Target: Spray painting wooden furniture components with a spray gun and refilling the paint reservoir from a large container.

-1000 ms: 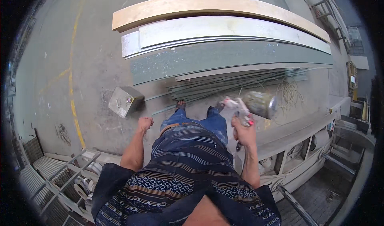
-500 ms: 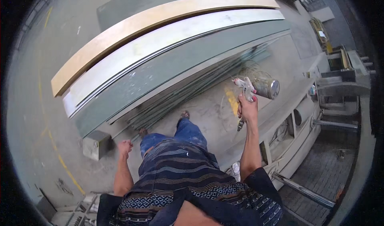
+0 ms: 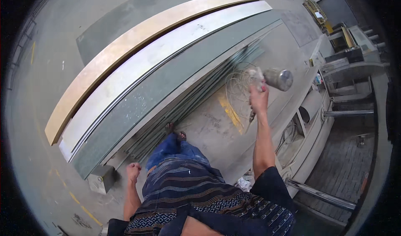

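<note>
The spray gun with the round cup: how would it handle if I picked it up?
The spray gun would probably feel lopsided, since its bulky cup sticks out to one side of the right hand. The cup's shiny end suggests stiff metal, so it likely wouldn't squash. Being round, it might roll if laid down.

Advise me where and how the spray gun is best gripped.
The spray gun is probably best wrapped in a fist at its handle, from the person's side, as the right hand holds it: the wide canister juts rightward, while the narrower handle fits inside the fist, a dark fitting showing below.
</note>
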Motion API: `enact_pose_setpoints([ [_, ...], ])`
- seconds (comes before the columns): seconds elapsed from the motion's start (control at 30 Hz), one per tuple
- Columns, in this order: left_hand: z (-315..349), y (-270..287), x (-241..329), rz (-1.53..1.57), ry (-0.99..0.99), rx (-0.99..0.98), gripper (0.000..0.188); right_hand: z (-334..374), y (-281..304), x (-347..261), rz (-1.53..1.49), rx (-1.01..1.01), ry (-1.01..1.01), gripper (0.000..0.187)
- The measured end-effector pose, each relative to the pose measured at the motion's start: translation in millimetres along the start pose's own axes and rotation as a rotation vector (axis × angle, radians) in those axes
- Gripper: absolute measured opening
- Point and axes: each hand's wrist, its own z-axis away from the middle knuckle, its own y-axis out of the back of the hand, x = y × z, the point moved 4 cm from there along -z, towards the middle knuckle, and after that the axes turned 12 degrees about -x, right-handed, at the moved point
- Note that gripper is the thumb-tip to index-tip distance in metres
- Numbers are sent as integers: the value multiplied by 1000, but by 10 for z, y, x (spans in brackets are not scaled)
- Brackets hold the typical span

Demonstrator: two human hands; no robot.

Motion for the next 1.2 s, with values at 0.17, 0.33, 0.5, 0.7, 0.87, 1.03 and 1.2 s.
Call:
enact_pose_setpoints([
  [0.17, -468, -126, 704, -250, -168, 8, 23, 432, -629, 8, 20, -278, -41, 28],
  [0.33, -785, -355, 1504, -382, -242, -78, 24, 649, -1065, -178, -53, -724, -237, 32],
  [0.5, -994, -610, 1861, -492, -192, -108, 24, -19, -928, -491, -108, -872, -144, 27],
  [0.7, -1793, -1062, 1556, -749, -295, -190, 23, -2041, -18, -239, -15, -321, -156, 15],
  [0.87, -2097, -1965, 1735, -415, 88, -226, 12, -3898, 1004, 120, -33, -155, -144, 20],
  [1.03, -1792, -3678, 3129, -843, -114, -305, 14, -5708, 2120, 265, -158, -152, -60, 21],
  [1.2, -1549, -5059, 4113, -25, 154, -99, 16, -7119, 3152, 193, -49, 54, 47, 23],
])
